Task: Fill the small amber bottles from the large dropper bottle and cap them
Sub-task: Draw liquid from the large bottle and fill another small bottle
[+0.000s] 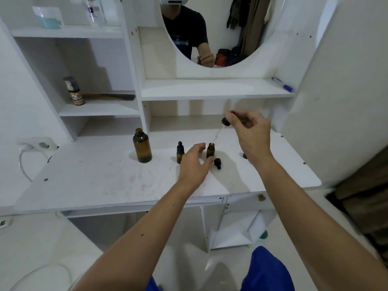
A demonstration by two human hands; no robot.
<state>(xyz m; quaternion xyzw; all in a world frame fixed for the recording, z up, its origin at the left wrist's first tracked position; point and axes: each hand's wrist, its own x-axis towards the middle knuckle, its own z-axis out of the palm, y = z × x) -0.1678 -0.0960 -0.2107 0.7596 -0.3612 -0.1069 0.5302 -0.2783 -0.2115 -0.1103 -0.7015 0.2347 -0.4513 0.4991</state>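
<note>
A white, scuffed worktop (100,181) carried a large uncapped amber bottle (142,146), a capped small bottle (179,152), an open small bottle (210,150) and, just beside it, a loose black dropper cap (217,163).

Bare forearms (blue trousers below)
</note>
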